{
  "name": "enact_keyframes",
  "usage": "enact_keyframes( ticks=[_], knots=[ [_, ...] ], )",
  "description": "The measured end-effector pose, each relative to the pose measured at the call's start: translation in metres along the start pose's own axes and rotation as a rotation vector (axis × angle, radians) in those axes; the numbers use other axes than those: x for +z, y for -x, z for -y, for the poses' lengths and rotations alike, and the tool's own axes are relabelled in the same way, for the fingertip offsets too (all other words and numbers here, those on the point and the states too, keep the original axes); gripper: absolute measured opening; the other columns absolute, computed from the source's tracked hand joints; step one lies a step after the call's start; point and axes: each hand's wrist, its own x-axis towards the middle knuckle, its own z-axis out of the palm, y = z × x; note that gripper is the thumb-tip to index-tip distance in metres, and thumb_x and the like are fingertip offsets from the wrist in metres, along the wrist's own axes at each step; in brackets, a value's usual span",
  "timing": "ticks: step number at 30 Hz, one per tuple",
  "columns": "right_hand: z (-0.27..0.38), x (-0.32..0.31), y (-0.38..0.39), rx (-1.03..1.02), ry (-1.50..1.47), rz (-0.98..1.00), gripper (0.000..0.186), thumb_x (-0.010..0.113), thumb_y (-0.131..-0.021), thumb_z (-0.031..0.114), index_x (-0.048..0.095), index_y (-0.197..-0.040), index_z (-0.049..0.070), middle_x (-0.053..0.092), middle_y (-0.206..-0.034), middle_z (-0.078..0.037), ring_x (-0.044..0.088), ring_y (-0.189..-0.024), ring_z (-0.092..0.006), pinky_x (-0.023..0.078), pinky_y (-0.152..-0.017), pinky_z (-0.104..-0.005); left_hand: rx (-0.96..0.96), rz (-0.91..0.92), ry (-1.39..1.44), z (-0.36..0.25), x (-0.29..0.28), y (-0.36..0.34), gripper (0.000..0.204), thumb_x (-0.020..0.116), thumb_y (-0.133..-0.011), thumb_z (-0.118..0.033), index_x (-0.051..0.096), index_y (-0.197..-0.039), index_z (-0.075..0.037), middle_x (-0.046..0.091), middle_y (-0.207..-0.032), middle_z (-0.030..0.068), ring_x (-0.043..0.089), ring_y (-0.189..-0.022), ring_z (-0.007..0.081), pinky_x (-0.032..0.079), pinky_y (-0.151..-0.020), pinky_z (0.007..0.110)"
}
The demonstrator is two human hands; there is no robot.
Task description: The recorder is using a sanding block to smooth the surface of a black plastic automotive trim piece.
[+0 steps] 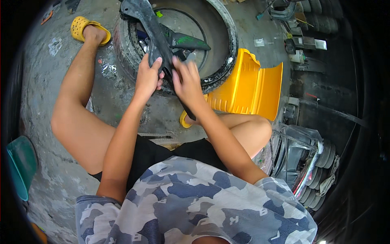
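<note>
A long black plastic part, wide at its far end and narrow at its near end, slants over the rim of a big round tyre-like tub. My left hand is closed around its middle, thumb on top. Against its right side lies my right hand, fingers bent and smeared by motion; whether it grips the part or something small is unclear. Inside the tub, beyond my hands, rests a dark curved piece with green marks.
Right of the tub lies a yellow plastic panel. Grey and black parts are heaped along the right side. A green plastic seat-like piece stands at the far left. My foot in a yellow clog rests beyond on the stained floor.
</note>
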Motion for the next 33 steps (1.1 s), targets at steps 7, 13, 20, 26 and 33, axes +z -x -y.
enact_keyframes(
  ticks=[7,13,20,26,33],
  knots=[
    [0.005,0.008,-0.024,0.030,0.012,-0.023,0.039,0.064,-0.078,-0.003,0.060,-0.116,0.002,0.053,-0.087,-0.016,0.053,-0.080,-0.0345,0.045,-0.072,-0.0399,0.038,-0.031,-0.024,-0.009,0.005,0.001,0.019,0.054,-0.096,-0.022,0.049,-0.108,-0.008,0.050,-0.060,0.0026,0.041,-0.037,0.0103,0.033,-0.033,0.026],
    [0.011,0.003,0.008,0.096,-0.017,-0.035,0.043,0.064,-0.079,-0.001,0.059,-0.122,0.002,0.054,-0.088,-0.016,0.053,-0.083,-0.0325,0.045,-0.075,-0.0394,0.011,-0.029,-0.001,-0.006,-0.002,0.006,0.017,0.053,-0.096,-0.021,0.049,-0.107,-0.008,0.050,-0.060,0.0029,0.041,-0.037,0.0097,0.032,-0.033,0.025],
    [0.011,0.011,-0.018,0.123,-0.040,-0.053,0.037,0.064,-0.079,0.000,0.061,-0.116,0.001,0.055,-0.088,-0.016,0.055,-0.081,-0.0323,0.046,-0.073,-0.0388,0.076,-0.032,-0.037,-0.003,0.004,-0.004,0.023,0.055,-0.095,-0.023,0.051,-0.110,-0.006,0.050,-0.060,0.0024,0.042,-0.038,0.0099,0.034,-0.033,0.025],
    [0.012,0.002,0.018,0.148,0.051,-0.065,0.042,0.064,-0.079,-0.001,0.061,-0.121,0.003,0.057,-0.089,-0.015,0.054,-0.084,-0.0326,0.046,-0.077,-0.0382,0.039,-0.050,0.010,-0.003,0.003,0.002,0.020,0.054,-0.096,-0.022,0.051,-0.107,-0.006,0.050,-0.061,0.0020,0.041,-0.038,0.0090,0.033,-0.033,0.024],
    [0.016,0.013,-0.020,0.109,-0.018,-0.097,0.034,0.063,-0.081,0.001,0.061,-0.115,0.001,0.055,-0.086,-0.018,0.056,-0.080,-0.0351,0.047,-0.072,-0.0399,0.064,-0.035,0.031,-0.006,0.002,0.002,0.019,0.054,-0.095,-0.022,0.051,-0.107,-0.007,0.050,-0.061,0.0025,0.041,-0.039,0.0084,0.033,-0.034,0.025]
  ],
)
